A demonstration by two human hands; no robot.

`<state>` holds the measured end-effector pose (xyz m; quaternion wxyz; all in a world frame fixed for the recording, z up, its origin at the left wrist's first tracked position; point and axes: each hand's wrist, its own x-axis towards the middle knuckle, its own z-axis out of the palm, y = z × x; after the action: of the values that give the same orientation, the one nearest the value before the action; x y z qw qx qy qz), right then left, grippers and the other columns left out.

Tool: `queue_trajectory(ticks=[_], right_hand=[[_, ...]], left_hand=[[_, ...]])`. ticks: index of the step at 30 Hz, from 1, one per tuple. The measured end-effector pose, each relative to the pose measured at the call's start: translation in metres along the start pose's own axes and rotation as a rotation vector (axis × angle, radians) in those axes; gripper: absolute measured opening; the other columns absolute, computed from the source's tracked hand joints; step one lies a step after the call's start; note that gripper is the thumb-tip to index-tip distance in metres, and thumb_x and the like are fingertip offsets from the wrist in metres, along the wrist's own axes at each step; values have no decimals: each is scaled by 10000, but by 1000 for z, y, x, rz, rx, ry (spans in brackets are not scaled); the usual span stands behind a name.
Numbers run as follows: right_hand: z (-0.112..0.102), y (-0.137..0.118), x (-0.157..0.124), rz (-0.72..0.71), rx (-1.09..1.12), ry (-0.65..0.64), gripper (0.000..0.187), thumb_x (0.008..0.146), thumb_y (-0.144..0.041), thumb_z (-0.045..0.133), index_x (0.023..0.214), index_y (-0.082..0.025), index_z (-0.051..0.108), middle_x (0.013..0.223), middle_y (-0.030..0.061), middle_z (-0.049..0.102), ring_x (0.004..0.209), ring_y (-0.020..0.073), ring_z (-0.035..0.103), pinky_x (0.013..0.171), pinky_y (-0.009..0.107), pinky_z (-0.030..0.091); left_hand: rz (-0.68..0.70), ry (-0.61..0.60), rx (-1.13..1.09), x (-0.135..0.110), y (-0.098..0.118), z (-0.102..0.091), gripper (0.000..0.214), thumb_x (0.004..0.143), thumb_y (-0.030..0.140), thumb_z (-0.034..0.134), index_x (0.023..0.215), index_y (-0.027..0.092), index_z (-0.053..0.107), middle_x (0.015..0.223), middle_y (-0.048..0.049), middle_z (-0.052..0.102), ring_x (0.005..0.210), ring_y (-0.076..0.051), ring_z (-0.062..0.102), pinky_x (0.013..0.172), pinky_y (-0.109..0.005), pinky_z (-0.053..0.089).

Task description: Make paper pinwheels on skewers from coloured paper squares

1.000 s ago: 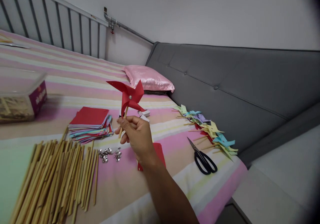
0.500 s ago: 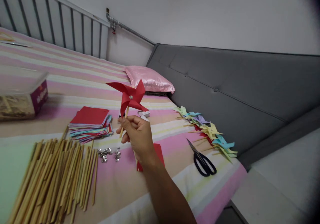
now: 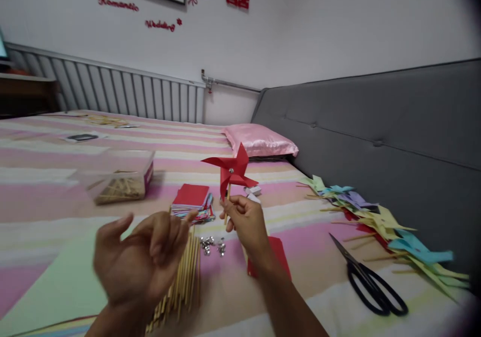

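Note:
A red paper pinwheel on a thin wooden stick stands upright in my right hand, whose thumb and fingers pinch the stick below the blades. My left hand is raised at the lower left, somewhat blurred, palm turned up, thumb apart and fingers loosely curled, with nothing seen in it. It hides part of a bundle of wooden sticks. Between the hands lie small silver push pins. Behind them is a stack of coloured paper squares, red on top. Red paper lies under my right wrist.
Black-handled scissors lie at the right. Finished pinwheels in several colours line the grey headboard. A clear plastic box of sticks stands at the left, near pale green paper. A pink pillow rests at the back.
The view has swung up and to the left. My left hand has come into view. My right hand still holds the red pinwheel by its stick.

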<state>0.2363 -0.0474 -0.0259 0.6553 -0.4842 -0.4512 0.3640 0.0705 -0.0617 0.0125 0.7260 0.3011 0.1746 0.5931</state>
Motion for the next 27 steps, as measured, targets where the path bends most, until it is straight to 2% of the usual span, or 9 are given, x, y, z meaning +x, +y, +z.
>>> queue_trajectory(ticks=[2,5,9,17,21,24,27], right_hand=[[0,-2,-3,3,-27,-14,253,773,-384,631,745,-132,635,568,-13,612,348,48,462,371,170,325],[0,-7,-7,13,-38,-25,261,785,-389,621,752,-130,639,579,-4,613,365,55,475,394,179,336],[1,-12,-10,12,-40,-42,264,775,-395,635,764,-132,649,590,2,621,380,64,488,410,191,351],[0,-13,-11,-7,-55,-51,261,776,-390,636,765,-130,653,582,-1,617,384,59,484,420,189,362],[0,-13,-12,-7,-44,-50,258,768,-390,644,763,-133,656,576,-3,618,381,61,483,419,191,362],[1,-14,-13,-17,-27,-50,265,756,-402,653,743,-137,658,601,6,630,390,70,491,433,207,380],[3,-12,-13,-26,-47,-46,268,749,-406,661,720,-139,664,607,10,626,409,77,493,442,216,375]], left_hand=[[-53,-40,-5,7,0,3,515,766,517,451,355,207,433,315,25,310,344,-94,300,784,-424,549],[-122,-55,-9,8,-5,3,498,767,483,412,348,215,436,312,29,296,343,-88,266,868,-471,514],[-135,-75,-22,6,-8,2,487,763,477,403,355,215,451,323,35,297,349,-84,252,911,-473,484],[-146,-78,8,4,-8,4,501,752,480,397,332,215,463,314,36,272,350,-87,250,837,-413,504],[-116,-60,55,3,-8,7,503,753,477,399,324,220,449,309,39,265,347,-93,256,750,-403,507],[-14,3,272,6,-13,7,432,717,423,485,343,210,452,346,34,322,401,-104,328,633,-313,473],[125,89,719,12,-24,4,213,630,295,659,480,181,560,486,27,505,507,-110,425,541,-239,387]])
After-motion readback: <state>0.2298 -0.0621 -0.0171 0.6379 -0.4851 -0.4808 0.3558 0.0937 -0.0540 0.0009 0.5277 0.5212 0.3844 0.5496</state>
